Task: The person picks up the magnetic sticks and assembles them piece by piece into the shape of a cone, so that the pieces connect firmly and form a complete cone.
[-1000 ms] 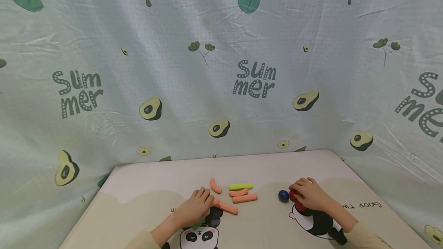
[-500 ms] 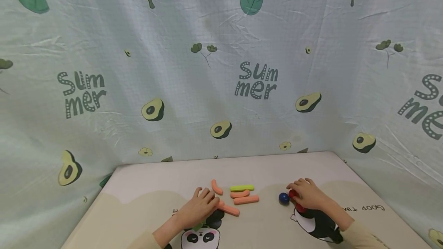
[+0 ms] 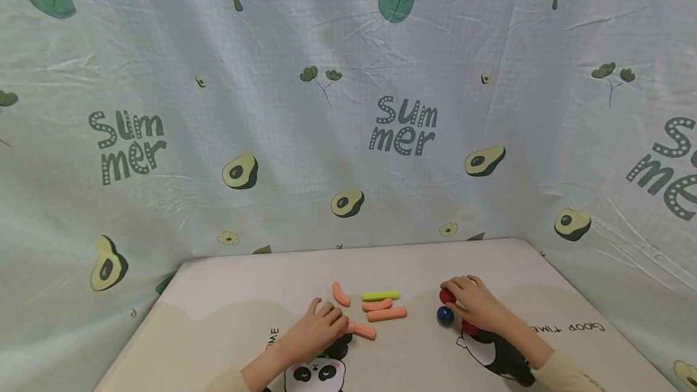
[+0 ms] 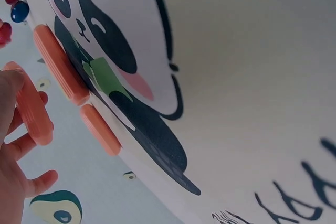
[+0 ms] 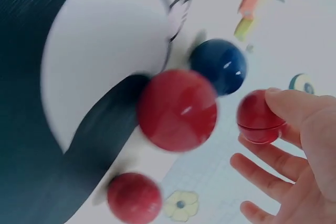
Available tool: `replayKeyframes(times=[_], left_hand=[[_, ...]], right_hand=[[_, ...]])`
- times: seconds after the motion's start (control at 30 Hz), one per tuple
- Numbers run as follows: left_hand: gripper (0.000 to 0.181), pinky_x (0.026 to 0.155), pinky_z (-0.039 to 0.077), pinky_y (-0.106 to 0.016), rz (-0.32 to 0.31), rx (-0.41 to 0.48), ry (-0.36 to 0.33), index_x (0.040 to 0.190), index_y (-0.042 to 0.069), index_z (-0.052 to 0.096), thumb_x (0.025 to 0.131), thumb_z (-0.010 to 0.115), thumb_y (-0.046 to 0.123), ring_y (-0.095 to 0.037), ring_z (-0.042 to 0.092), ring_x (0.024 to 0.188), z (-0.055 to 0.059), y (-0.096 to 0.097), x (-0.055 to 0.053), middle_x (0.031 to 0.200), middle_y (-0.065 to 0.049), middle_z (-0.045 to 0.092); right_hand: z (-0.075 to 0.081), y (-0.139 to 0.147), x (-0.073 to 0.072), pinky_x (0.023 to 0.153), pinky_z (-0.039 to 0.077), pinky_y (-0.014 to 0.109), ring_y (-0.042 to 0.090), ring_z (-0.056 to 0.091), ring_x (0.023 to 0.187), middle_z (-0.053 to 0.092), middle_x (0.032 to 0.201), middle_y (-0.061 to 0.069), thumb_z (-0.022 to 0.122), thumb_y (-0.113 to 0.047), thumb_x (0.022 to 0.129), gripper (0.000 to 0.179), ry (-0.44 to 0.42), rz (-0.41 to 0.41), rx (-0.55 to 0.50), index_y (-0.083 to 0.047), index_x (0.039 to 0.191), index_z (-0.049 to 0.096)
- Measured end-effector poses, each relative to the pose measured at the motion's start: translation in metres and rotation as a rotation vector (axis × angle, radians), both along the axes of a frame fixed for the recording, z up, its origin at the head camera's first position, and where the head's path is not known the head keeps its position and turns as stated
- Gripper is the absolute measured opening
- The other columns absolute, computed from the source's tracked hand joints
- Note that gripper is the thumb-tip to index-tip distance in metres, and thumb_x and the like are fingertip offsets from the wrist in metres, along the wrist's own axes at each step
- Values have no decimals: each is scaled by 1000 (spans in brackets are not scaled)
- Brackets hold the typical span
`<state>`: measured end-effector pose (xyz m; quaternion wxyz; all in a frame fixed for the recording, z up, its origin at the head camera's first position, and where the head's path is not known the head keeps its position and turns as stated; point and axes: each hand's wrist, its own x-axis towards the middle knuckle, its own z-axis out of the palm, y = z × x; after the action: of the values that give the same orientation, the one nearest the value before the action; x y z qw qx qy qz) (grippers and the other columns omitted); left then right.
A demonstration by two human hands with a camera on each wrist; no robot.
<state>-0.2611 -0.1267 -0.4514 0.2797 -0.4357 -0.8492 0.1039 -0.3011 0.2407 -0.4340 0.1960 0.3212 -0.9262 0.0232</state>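
In the left wrist view, my left hand [image 4: 16,145] pinches a short orange ridged stick [image 4: 34,106] between thumb and fingers. Close by lie a longer orange stick [image 4: 60,64] and a smaller orange stick [image 4: 100,129]. In the head view the left hand is over the panda print, beside an orange stick [image 3: 363,331]. Between thumb and fingertips, my right hand [image 5: 310,145] holds a red ball [image 5: 260,116] with a groove around it. A blue ball [image 5: 218,65] and a bigger-looking red ball [image 5: 177,110] sit beside it, with another red ball [image 5: 134,198] lower left.
Between the hands lie a lime-green stick [image 3: 380,296], a curved orange stick [image 3: 377,305] and a straight orange stick [image 3: 387,314]. Another curved orange stick [image 3: 341,294] lies farther back. A printed curtain [image 3: 294,138] hangs behind the table [image 3: 229,277].
My right hand has moved left and slightly away with the red ball, which is now behind the blue ball. The left hand has shifted slightly right; its forefinger has lifted off the others.
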Motion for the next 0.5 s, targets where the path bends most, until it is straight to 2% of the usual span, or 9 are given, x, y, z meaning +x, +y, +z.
replayKeyframes(times=[0.23, 0.4, 0.5], left_hand=[[11, 82, 42, -40, -37, 2, -42, 97, 21, 51, 88, 53, 27, -9, 44, 85, 2, 4, 3, 90, 9, 52], [22, 81, 41, -39, -63, 2, -77, 109, 20, 52, 87, 55, 24, -8, 44, 87, 2, 5, 4, 95, 9, 54], [22, 82, 42, -40, -65, 5, -92, 108, 21, 52, 87, 55, 24, -8, 45, 88, 1, 6, 4, 95, 9, 54]], right_hand=[[1, -22, 10, 82, 41, 44, 19, 55, 95, 59, 101, 1, 66, -24, 79, 34, 46, 83, 5, -10, 109, 56], [-1, -38, 16, 83, 42, 42, 18, 55, 97, 60, 102, -1, 64, -26, 80, 36, 36, 104, 30, -11, 111, 57], [-2, -46, 20, 84, 42, 41, 17, 54, 97, 60, 102, -2, 64, -28, 79, 37, 11, 114, 36, -12, 112, 57]])
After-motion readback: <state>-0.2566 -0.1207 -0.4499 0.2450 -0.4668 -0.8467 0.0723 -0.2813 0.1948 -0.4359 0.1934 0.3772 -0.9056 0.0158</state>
